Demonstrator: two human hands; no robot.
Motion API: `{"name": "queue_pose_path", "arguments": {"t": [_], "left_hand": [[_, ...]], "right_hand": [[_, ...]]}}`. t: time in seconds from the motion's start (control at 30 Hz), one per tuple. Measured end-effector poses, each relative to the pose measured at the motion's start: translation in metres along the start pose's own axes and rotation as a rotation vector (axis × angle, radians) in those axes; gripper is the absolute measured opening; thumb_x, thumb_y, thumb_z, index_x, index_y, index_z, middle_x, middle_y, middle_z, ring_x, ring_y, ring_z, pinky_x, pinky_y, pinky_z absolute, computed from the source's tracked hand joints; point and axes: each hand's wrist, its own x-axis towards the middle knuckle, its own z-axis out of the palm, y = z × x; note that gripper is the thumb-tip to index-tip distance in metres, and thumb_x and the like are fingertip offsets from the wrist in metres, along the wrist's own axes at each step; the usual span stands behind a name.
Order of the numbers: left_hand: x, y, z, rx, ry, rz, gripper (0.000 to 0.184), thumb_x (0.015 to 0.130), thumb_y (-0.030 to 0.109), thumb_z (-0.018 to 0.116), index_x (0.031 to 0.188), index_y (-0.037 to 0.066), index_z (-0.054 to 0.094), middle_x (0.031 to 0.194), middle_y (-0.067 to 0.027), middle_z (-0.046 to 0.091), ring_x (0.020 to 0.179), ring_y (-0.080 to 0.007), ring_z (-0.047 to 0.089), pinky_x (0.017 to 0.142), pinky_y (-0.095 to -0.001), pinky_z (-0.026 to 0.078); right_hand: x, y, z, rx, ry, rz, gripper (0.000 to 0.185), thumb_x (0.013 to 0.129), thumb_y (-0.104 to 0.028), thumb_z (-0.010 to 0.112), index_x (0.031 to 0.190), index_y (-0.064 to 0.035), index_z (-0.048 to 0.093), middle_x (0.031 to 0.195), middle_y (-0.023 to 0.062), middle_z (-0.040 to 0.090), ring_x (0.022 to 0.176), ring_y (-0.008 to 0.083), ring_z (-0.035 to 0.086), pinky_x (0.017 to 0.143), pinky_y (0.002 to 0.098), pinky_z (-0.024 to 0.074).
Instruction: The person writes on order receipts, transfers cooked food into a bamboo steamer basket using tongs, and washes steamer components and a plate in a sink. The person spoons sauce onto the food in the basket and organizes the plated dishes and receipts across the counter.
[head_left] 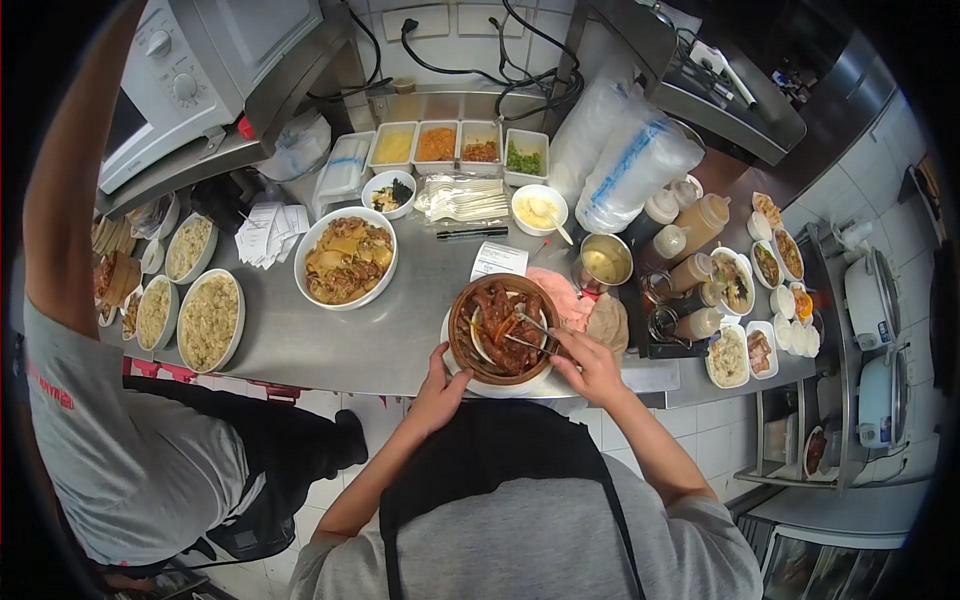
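Observation:
A round bamboo steamer [463,352] sits on a white plate [505,391] at the near edge of the steel counter. Inside it are glossy, dark-sauced chicken feet [497,312] in a pale dish. My right hand [590,368] is closed around metal tongs [535,326], whose tips reach into the chicken feet. At the left, my left hand [440,388] grips the plate's edge beside the steamer; its fingertips are partly hidden. Just behind the steamer lie a printed slip [499,260] and a pink cloth [556,296], with a brown cloth [606,325] to the right.
A metal cup [606,259] and sauce bottles [704,220] stand to the right. A large bowl of noodles [346,258] and rice bowls [211,320] are on the left, where a co-worker [150,440] reaches up. Topping tubs [436,142] line the back.

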Motion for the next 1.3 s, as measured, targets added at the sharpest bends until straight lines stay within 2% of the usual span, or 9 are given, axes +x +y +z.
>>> {"name": "queue_pose_path", "arguments": {"t": [0.13,0.23,0.37,0.57,0.67,0.77,0.97,1.17,1.3], "left_hand": [[-0.005,0.023,0.001,0.013,-0.009,-0.06,0.072,0.086,0.036,0.05,0.134,-0.005,0.018,0.121,-0.0341,0.043,0.114,-0.0392,0.046,0.098,-0.0379,0.033],[-0.003,0.033,0.003,0.14,0.058,-0.05,0.073,0.085,0.038,0.05,0.135,-0.005,0.018,0.122,-0.0354,0.041,0.116,-0.042,0.044,0.099,-0.0395,0.032],[-0.001,0.036,0.005,0.229,0.109,-0.031,0.072,0.084,0.038,0.05,0.136,-0.001,0.019,0.123,-0.0356,0.04,0.116,-0.0453,0.041,0.099,-0.042,0.032],[0.001,0.047,-0.005,0.392,0.145,0.027,0.065,0.082,0.035,0.048,0.134,0.002,0.028,0.128,-0.0344,0.031,0.118,-0.0466,0.037,0.1,-0.042,0.033],[0.01,0.04,-0.013,0.431,0.104,0.031,0.062,0.082,0.033,0.047,0.132,0.0,0.032,0.13,-0.0343,0.028,0.12,-0.0463,0.036,0.101,-0.0417,0.032],[0.011,0.041,-0.017,0.442,0.064,0.065,0.06,0.083,0.033,0.046,0.131,0.0,0.034,0.131,-0.0337,0.029,0.12,-0.0458,0.035,0.101,-0.0415,0.032],[0.01,0.044,-0.02,0.436,0.049,0.07,0.062,0.083,0.034,0.047,0.132,0.0,0.033,0.129,-0.0338,0.032,0.121,-0.0452,0.035,0.101,-0.0412,0.032],[0.006,0.014,-0.021,0.31,0.101,0.197,0.064,0.088,0.036,0.048,0.137,0.002,0.023,0.128,-0.0283,0.037,0.114,-0.0383,0.045,0.096,-0.0411,0.038],[-0.025,0.025,-0.019,-0.271,-0.062,-0.196,0.055,0.093,0.03,0.044,0.134,0.002,0.021,0.115,-0.0208,0.049,0.099,-0.0272,0.058,0.081,-0.0374,0.048]], "right_hand": [[0.002,0.01,0.002,0.0,-0.076,0.018,0.035,0.083,-0.02,0.058,0.114,-0.0039,0.054,0.082,0.0167,0.059,0.074,0.0331,0.059,0.062,0.0393,0.0461],[0.024,0.008,-0.015,-0.016,0.097,0.002,0.034,0.085,-0.019,0.056,0.114,-0.0029,0.053,0.087,0.0192,0.06,0.079,0.0365,0.059,0.065,0.0436,0.0458],[0.067,-0.003,-0.056,-0.239,-0.183,0.289,0.031,0.087,-0.028,0.051,0.105,-0.0035,0.055,0.08,0.0214,0.06,0.076,0.0388,0.058,0.066,0.0448,0.0453],[0.117,-0.007,-0.071,-0.575,-0.626,0.048,0.03,0.086,-0.036,0.049,0.1,-0.0106,0.059,0.072,0.0175,0.062,0.071,0.0365,0.061,0.062,0.0468,0.0465],[0.133,-0.009,-0.066,-0.639,-0.702,-0.012,0.034,0.084,-0.041,0.052,0.084,-0.0082,0.064,0.071,0.0163,0.062,0.07,0.0342,0.061,0.059,0.0449,0.046],[0.148,-0.027,-0.062,-0.683,-0.909,0.047,0.033,0.084,-0.04,0.053,0.107,-0.0169,0.06,0.082,0.0132,0.064,0.08,0.0325,0.062,0.066,0.0429,0.0481],[0.164,-0.034,-0.055,-0.664,-1.069,0.042,0.039,0.08,-0.042,0.058,0.109,-0.0156,0.058,0.094,0.0133,0.064,0.089,0.0307,0.061,0.071,0.041,0.0485],[0.159,-0.006,-0.032,-0.764,-1.126,0.022,0.036,0.083,-0.037,0.055,0.11,-0.0121,0.055,0.09,0.0146,0.064,0.087,0.0322,0.061,0.069,0.0426,0.0481],[0.153,0.0,-0.046,-0.638,-1.035,-0.091,0.033,0.086,-0.034,0.051,0.112,-0.0134,0.054,0.083,0.0146,0.064,0.079,0.0335,0.062,0.065,0.0438,0.0481]]}}
